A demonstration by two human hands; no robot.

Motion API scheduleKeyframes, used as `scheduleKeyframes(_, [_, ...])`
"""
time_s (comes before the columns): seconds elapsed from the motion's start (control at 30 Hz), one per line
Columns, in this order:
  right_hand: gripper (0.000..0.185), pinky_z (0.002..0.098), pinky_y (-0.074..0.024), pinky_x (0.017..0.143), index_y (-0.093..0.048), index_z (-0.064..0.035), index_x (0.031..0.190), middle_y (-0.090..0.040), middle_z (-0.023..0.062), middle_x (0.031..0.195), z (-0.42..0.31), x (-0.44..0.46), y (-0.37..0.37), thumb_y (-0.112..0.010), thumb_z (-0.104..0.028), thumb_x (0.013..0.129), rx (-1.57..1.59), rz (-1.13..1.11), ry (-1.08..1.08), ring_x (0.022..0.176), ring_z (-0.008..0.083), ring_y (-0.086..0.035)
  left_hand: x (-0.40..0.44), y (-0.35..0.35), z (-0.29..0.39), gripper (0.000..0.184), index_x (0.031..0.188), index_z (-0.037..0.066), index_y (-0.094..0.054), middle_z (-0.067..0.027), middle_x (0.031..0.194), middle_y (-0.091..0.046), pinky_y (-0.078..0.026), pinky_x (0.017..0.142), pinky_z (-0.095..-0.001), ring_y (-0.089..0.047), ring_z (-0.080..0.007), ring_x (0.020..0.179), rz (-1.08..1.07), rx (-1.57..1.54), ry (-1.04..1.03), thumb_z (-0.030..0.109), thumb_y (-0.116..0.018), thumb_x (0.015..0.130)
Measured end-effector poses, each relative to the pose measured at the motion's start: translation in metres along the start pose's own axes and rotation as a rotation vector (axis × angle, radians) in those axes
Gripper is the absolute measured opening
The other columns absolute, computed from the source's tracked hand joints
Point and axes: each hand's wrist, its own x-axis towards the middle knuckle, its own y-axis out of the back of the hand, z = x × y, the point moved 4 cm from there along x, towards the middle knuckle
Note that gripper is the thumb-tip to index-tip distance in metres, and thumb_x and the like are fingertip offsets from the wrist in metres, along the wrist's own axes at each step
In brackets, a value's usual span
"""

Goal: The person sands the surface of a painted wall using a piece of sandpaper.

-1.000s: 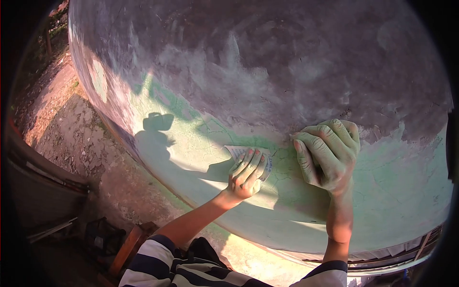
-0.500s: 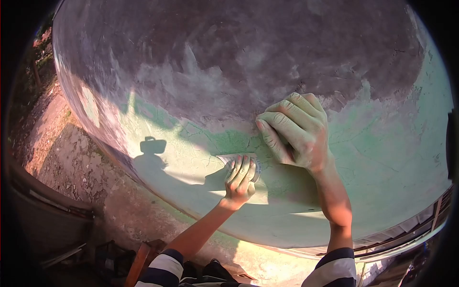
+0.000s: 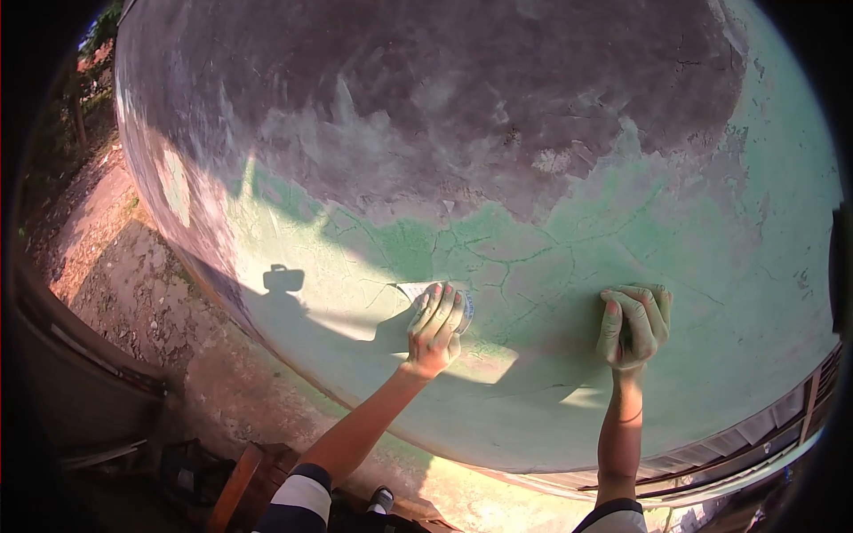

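Note:
My left hand (image 3: 434,330) presses a sheet of sandpaper (image 3: 410,290) against the pale green lower part of the wall (image 3: 524,306). Printed marks show on the back of the sheet, and its edges stick out past my fingers. Farther right, my right hand (image 3: 636,325) is at the wall with its fingers curled and the thumb tucked near them. Whatever it may hold is hidden. Pale dust coats both hands. Fine cracks run through the green paint between and above them.
Above the green lies a large dark, patchy area of wall (image 3: 426,98). Rough ground (image 3: 142,302) runs along the wall's foot at left. A wooden piece (image 3: 235,487) stands low at left, near my shoe (image 3: 381,499). Slatted boards (image 3: 755,435) show at lower right.
My right hand has dropped from the edge of the dark patch to the green area, lower and farther right. The left hand with the sandpaper has shifted slightly left.

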Motion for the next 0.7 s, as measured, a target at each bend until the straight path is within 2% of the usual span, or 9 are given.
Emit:
scheduleKeyframes(0.03, [0.006, 0.0326, -0.0349, 0.068, -0.067, -0.0106, 0.080, -0.068, -0.0011, 0.077, 0.000, -0.001, -0.002, -0.070, -0.012, 0.085, -0.039, -0.003, 0.021, 0.069, 0.0178, -0.057, 0.002, -0.002, 0.000, 0.053, 0.127, -0.006, -0.063, -0.0237, 0.135, -0.061, -0.043, 0.109, -0.0516, -0.055, -0.0413, 0.130, 0.043, 0.033, -0.011, 0.001, -0.052, 0.075])
scheduleKeyframes(0.17, [0.005, 0.0322, -0.0338, 0.070, -0.067, -0.0115, 0.080, -0.067, -0.0015, 0.076, -0.004, 0.001, -0.007, -0.071, -0.012, 0.083, -0.061, -0.052, 0.064, 0.068, 0.0177, -0.055, 0.083, 0.005, 0.009, 0.051, 0.127, -0.007, -0.063, -0.0243, 0.137, -0.059, -0.044, 0.108, -0.0520, -0.054, -0.0421, 0.131, 0.077, -0.013, -0.051, 0.003, -0.051, 0.079])
scheduleKeyframes(0.23, [0.005, 0.0326, -0.0329, 0.071, -0.067, -0.0122, 0.080, -0.065, -0.0020, 0.075, -0.003, 0.000, -0.007, -0.071, -0.012, 0.082, -0.064, -0.029, 0.052, 0.067, 0.0176, -0.054, 0.122, 0.010, 0.018, 0.049, 0.128, -0.007, -0.062, -0.0249, 0.138, -0.058, -0.044, 0.107, -0.0520, -0.052, -0.0428, 0.132, 0.180, 0.011, -0.072, 0.003, -0.049, 0.082])
scheduleKeyframes(0.33, [0.006, 0.0330, -0.0331, 0.071, -0.066, -0.0122, 0.079, -0.065, -0.0023, 0.074, -0.004, 0.001, -0.008, -0.072, -0.013, 0.081, -0.075, -0.035, 0.062, 0.067, 0.0179, -0.054, 0.088, 0.002, 0.020, 0.049, 0.129, -0.007, -0.062, -0.0250, 0.138, -0.058, -0.044, 0.108, -0.0510, -0.052, -0.0429, 0.132, 0.149, 0.016, -0.046, 0.004, -0.047, 0.084])
scheduleKeyframes(0.4, [0.006, 0.0332, -0.0333, 0.072, -0.066, -0.0123, 0.079, -0.064, -0.0023, 0.074, -0.005, 0.002, -0.008, -0.071, -0.013, 0.081, -0.067, -0.029, 0.063, 0.067, 0.0183, -0.053, 0.030, -0.008, 0.023, 0.049, 0.129, -0.006, -0.062, -0.0250, 0.138, -0.058, -0.043, 0.109, -0.0508, -0.053, -0.0430, 0.131, 0.095, 0.024, -0.026, 0.003, -0.048, 0.083])
scheduleKeyframes(0.47, [0.006, 0.0334, -0.0336, 0.072, -0.065, -0.0124, 0.079, -0.064, -0.0022, 0.073, -0.007, 0.002, -0.008, -0.071, -0.013, 0.082, -0.061, -0.017, 0.065, 0.067, 0.0186, -0.053, -0.004, -0.013, 0.024, 0.049, 0.129, -0.006, -0.062, -0.0245, 0.139, -0.057, -0.042, 0.110, -0.0516, -0.053, -0.0429, 0.131, -0.016, -0.001, 0.027, 0.002, -0.050, 0.082])
scheduleKeyframes(0.57, [0.006, 0.0343, -0.0344, 0.074, -0.065, -0.0124, 0.080, -0.064, -0.0020, 0.074, -0.007, 0.002, -0.009, -0.071, -0.013, 0.082, -0.069, -0.023, 0.059, 0.067, 0.0196, -0.053, 0.036, -0.003, 0.023, 0.048, 0.129, -0.006, -0.062, -0.0246, 0.138, -0.058, -0.042, 0.109, -0.0527, -0.053, -0.0438, 0.131, 0.039, 0.079, -0.075, 0.001, -0.052, 0.082])
scheduleKeyframes(0.63, [0.006, 0.0356, -0.0353, 0.075, -0.065, -0.0120, 0.080, -0.064, -0.0014, 0.075, -0.007, 0.001, -0.009, -0.071, -0.013, 0.082, -0.086, -0.019, 0.067, 0.067, 0.0205, -0.054, 0.100, 0.008, 0.025, 0.049, 0.130, -0.006, -0.061, -0.0249, 0.139, -0.057, -0.042, 0.110, -0.0528, -0.052, -0.0442, 0.132, 0.123, 0.022, -0.022, 0.001, -0.051, 0.083])
scheduleKeyframes(0.7, [0.006, 0.0360, -0.0356, 0.075, -0.065, -0.0118, 0.080, -0.064, -0.0012, 0.075, -0.008, 0.000, -0.009, -0.071, -0.013, 0.082, -0.075, -0.027, 0.073, 0.068, 0.0209, -0.054, 0.116, 0.014, 0.026, 0.050, 0.132, -0.006, -0.060, -0.0252, 0.140, -0.056, -0.041, 0.110, -0.0529, -0.051, -0.0447, 0.133, 0.210, -0.036, 0.037, 0.001, -0.051, 0.083])
